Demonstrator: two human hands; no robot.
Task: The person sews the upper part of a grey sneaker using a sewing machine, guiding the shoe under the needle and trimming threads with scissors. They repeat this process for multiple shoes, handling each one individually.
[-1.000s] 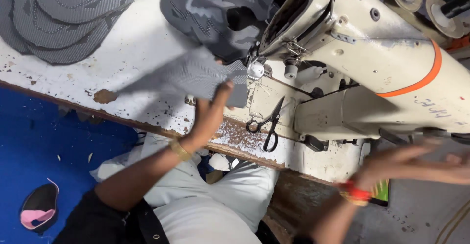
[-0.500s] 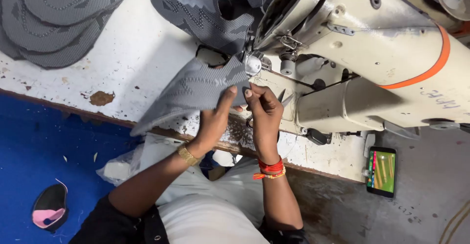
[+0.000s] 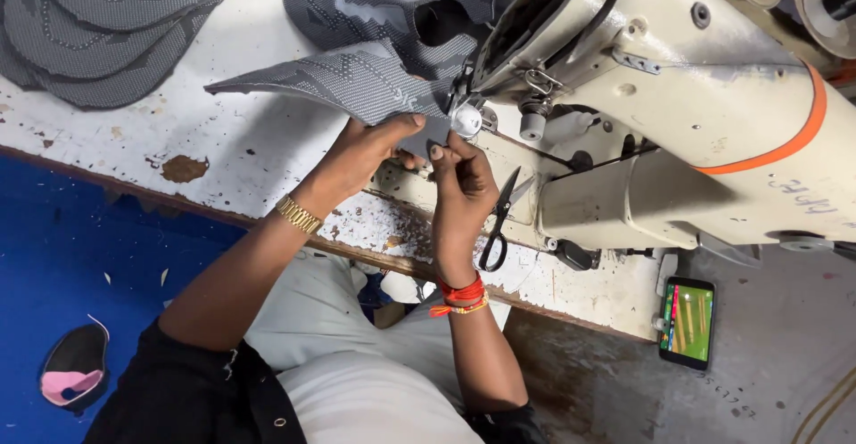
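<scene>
Currently I pinch the grey knit shoe upper (image 3: pixel 357 78) in left hand (image 3: pixel 361 154) and right hand (image 3: pixel 455 181), edge beside the needle; stitching unstarted, I judge.

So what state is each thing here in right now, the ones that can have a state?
Left hand: pinching the grey knit piece.
Right hand: pinching that piece's edge at the sewing machine head.
Grey knit piece: lifted, bent.
Scissors: closed, lying flat.
Phone: screen lit.
</scene>
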